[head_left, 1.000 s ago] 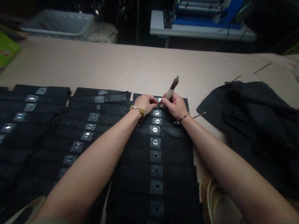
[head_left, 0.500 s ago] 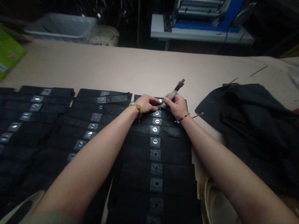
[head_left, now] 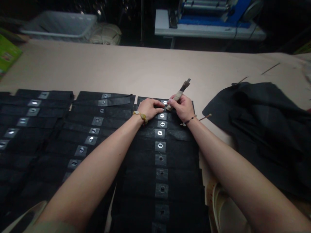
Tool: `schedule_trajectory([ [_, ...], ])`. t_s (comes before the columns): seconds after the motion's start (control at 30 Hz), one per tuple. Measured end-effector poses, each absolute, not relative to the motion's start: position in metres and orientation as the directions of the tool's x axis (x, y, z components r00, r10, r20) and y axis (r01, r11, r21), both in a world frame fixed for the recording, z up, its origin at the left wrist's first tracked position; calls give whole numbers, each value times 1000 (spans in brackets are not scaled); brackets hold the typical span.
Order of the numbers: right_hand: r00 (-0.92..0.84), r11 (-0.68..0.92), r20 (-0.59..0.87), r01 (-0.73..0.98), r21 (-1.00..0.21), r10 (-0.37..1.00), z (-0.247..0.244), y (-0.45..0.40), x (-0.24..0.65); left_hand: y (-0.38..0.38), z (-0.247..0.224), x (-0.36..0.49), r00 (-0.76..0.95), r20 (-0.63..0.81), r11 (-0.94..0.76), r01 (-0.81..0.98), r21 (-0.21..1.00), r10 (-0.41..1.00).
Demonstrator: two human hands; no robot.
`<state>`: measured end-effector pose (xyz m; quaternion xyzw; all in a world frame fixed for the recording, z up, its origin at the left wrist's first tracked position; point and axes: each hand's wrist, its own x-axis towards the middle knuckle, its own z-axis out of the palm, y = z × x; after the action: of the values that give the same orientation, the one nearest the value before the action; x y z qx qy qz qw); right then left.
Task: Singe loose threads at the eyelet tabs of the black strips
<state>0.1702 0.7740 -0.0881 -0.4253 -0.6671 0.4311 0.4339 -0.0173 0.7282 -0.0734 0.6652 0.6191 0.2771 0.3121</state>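
Black fabric strips (head_left: 179, 161) lie overlapped in a column before me, each with a small translucent patch bearing a round silvery disc (head_left: 160, 133). My left hand (head_left: 148, 109), a beaded bracelet at its wrist, rests on the column near its top. Its thumb and index fingertip lie slightly apart beside one of the upper patches. In my right hand (head_left: 182, 106) is a stick-like tool (head_left: 178, 96) with a tape-wrapped handle. The tool's dark, metal-tipped end points up and away, while its lower end is down by the same patch. Exactly what touches the patch is too small to tell.
More columns of black strips (head_left: 55, 129) spread to the left. A heap of black fabric (head_left: 267, 129) lies right, with thin rods (head_left: 270, 68) near it. A round container (head_left: 225, 210) is below my right forearm. Beyond the table stand a grey bin (head_left: 60, 24) and a blue machine (head_left: 211, 19).
The view has shifted slightly. My left fingertips have parted a little, and the tool in my right hand has tilted slightly, still held at the same upper patch.
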Motion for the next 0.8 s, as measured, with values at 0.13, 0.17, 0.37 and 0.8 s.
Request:
schedule_trajectory([
  [0.13,-269,264,207,197,-944,940,-89,775,171,726,-70,-15,60,-13,-32,696,718,998],
  [0.17,-274,265,207,194,-945,939,-89,775,171,726,-70,-15,54,-13,-29,707,706,998],
  [0.37,-282,282,221,198,-939,934,-88,775,172,723,-71,-16,58,36,-67,721,690,998],
  [0.8,-277,262,206,183,-947,938,-87,775,171,720,-66,-13,54,46,-71,772,632,997],
])
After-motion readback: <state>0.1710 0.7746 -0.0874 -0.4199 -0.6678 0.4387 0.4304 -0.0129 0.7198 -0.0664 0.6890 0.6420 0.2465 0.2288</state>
